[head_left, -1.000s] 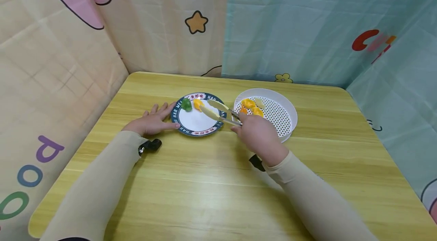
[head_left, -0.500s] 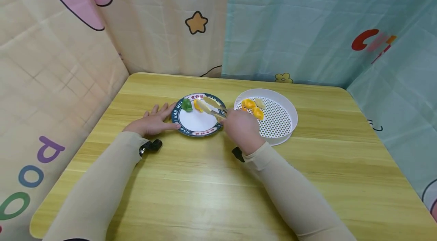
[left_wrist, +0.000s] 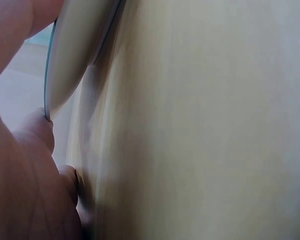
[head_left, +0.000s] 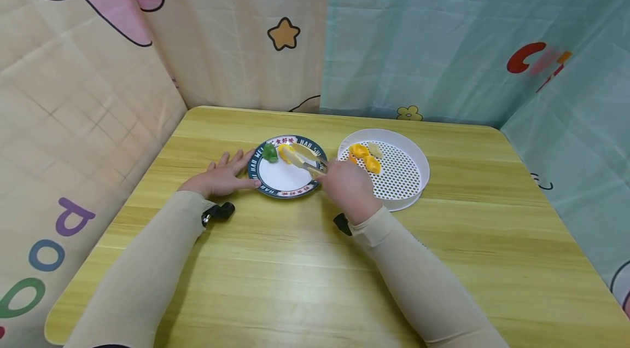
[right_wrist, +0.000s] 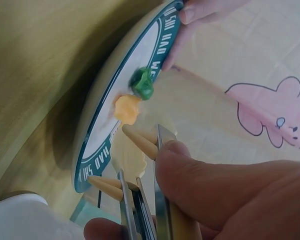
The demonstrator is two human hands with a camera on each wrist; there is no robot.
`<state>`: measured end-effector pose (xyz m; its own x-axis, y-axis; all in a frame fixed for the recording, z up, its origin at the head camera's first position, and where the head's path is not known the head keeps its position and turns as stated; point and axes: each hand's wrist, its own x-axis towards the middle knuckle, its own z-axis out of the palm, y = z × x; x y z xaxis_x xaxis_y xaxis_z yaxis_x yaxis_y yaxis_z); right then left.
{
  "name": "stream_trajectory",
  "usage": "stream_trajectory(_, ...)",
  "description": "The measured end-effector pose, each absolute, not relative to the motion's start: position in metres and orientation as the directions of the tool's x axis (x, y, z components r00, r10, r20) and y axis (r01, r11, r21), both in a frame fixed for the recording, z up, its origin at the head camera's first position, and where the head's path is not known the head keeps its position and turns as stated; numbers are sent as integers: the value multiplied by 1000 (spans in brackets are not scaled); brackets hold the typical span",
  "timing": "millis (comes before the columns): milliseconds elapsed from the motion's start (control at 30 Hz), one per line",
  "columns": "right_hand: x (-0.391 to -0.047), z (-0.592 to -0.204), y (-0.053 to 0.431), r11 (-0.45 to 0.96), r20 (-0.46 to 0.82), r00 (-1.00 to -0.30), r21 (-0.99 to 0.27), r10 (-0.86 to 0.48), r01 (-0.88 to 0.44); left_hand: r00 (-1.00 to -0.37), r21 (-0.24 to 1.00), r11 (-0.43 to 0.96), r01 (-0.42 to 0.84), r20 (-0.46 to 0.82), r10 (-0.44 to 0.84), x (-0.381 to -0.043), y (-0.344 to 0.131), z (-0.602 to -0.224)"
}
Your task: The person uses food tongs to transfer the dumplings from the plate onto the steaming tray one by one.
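Note:
My right hand (head_left: 350, 185) holds a pair of tongs (right_wrist: 127, 205) with pale tips, which reach over the plate (head_left: 281, 177). The plate is white with a dark blue lettered rim. On it lie a green toy dumpling (head_left: 269, 152) and a yellow one (right_wrist: 126, 109), the tong tips overlapping the yellow one in the head view. A pale frilly-edged piece (right_wrist: 128, 156) shows between the tong tips in the right wrist view; I cannot tell whether they grip it. My left hand (head_left: 221, 175) is spread at the plate's left side, thumb and fingertips touching the rim.
A round white tray with a holed base (head_left: 397, 173) stands right of the plate, partly behind my right hand. It holds yellow pieces (head_left: 372, 164), an orange one (head_left: 352, 158) and a pale one (head_left: 375, 150). Printed curtains (head_left: 423, 30) enclose the wooden table (head_left: 275, 277).
My right hand has moved left with the tongs, from the tray's edge to over the plate, then stayed almost still. The tong tips stand closer together. My left hand has stayed at the rim.

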<state>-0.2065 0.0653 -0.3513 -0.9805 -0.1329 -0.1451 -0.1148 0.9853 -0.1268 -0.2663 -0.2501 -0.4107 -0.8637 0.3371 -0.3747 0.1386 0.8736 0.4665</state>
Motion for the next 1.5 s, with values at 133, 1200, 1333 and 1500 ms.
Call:
stream_trajectory(133, -207, -351, 65, 984, -154, -980, -146, -123, -101, -863, 466, 874, 139, -375, 337, -266, -250, -411)
stream_trajectory(1200, -200, -339, 75, 977, -266, -961, -213, -81, -23, -868, 467, 873, 141, -365, 336, -267, -251, -413)
stream_trajectory(1333, -203, -339, 74, 976, -265, -961, -216, -74, -16, -868, 467, 874, 134, -371, 331, -267, -250, -414)
stream_trajectory(1500, -204, -341, 70, 985, -246, -967, -173, -61, -18, -867, 472, 872, 131, -373, 332, -267, -250, -414)
